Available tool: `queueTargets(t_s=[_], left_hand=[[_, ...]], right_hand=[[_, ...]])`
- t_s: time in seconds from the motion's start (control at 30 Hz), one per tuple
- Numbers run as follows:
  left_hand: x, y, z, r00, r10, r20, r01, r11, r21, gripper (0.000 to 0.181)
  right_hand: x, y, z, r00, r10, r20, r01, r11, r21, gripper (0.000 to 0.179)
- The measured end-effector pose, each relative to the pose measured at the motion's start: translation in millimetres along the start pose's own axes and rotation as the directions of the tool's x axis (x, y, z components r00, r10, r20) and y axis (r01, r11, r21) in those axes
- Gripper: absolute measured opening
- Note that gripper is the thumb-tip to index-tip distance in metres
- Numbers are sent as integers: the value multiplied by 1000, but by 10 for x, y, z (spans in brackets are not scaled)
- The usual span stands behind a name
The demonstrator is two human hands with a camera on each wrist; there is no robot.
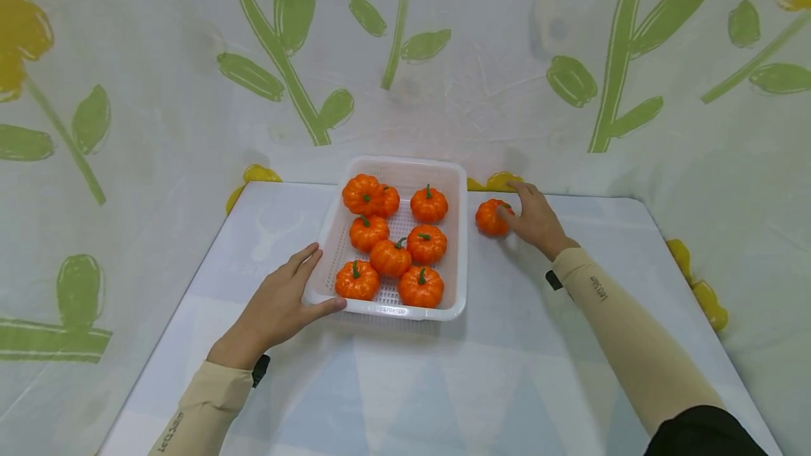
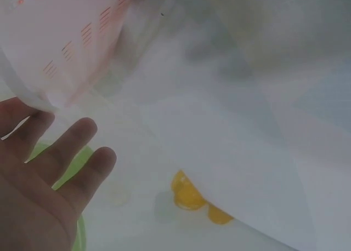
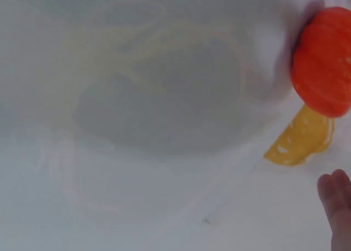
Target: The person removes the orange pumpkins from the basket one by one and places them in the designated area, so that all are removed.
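A white plastic basket [image 1: 461,252] holds several small orange pumpkins [image 1: 427,243] with green stems. My left hand [image 1: 279,309] is at its front left corner, fingers spread along the left side and thumb at the front rim. The left wrist view shows the fingertips by the basket's rim [image 2: 22,92]. One more pumpkin [image 1: 491,219] sits on the table right of the basket. Over its right side reaches my right hand [image 1: 537,222], the thumb in front of it and the fingers extended beyond. In the right wrist view, the visible fingers [image 3: 335,199] are apart from that pumpkin [image 3: 326,64].
The white table [image 1: 405,385] has pale blue triangles toward the front. Behind and beside it hangs a light cloth [image 1: 481,111] printed with yellow flowers and green leaves. The basket stands near the table's back edge.
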State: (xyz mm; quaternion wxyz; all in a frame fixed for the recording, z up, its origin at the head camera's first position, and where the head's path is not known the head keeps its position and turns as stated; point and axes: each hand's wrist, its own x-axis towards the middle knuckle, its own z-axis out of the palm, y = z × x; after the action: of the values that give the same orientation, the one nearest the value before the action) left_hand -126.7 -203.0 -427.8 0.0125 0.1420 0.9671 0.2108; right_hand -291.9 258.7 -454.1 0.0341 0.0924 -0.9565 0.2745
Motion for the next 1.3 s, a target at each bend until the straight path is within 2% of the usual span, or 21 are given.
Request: queueTargets(t_s=[0.13,0.3,0.37,0.5,0.63,0.73,1.0,1.17,1.3], left_hand=[[-11,-21,6,1000,-5,3,5,1000,1,111],[-14,-28,8,1000,-15,4,15,1000,-1,112],[-9,-25,3,1000,-12,4,12,1000,-3,111],[-11,-28,-19,1000,-11,6,11,1000,-6,111],[-23,-31,-36,1000,-21,10,21,1000,-2,112],[-34,-25,-40,1000,-24,9,24,1000,1,112],[-33,15,-39,1000,-13,3,13,1000,-1,111],[-12,45,-42,1000,2,3,-2,1000,6,111],[-6,50,-47,1000,4,3,-4,1000,9,111]], right_hand=[[49,-49,-85,998,-35,-57,37,999,32,66],[108,-156,-203,989,-108,-103,110,994,17,64],[129,-198,-228,985,-117,-125,120,993,15,64],[179,-324,-222,980,-111,-163,125,989,83,66],[257,-496,-223,973,-120,-197,145,982,121,68],[318,-648,-240,962,-151,-227,180,978,110,68],[462,-1110,-273,913,-272,-305,322,938,127,66],[550,-1354,-225,904,-267,-333,332,930,158,66],[597,-1549,-184,896,-296,-330,359,921,151,67]])
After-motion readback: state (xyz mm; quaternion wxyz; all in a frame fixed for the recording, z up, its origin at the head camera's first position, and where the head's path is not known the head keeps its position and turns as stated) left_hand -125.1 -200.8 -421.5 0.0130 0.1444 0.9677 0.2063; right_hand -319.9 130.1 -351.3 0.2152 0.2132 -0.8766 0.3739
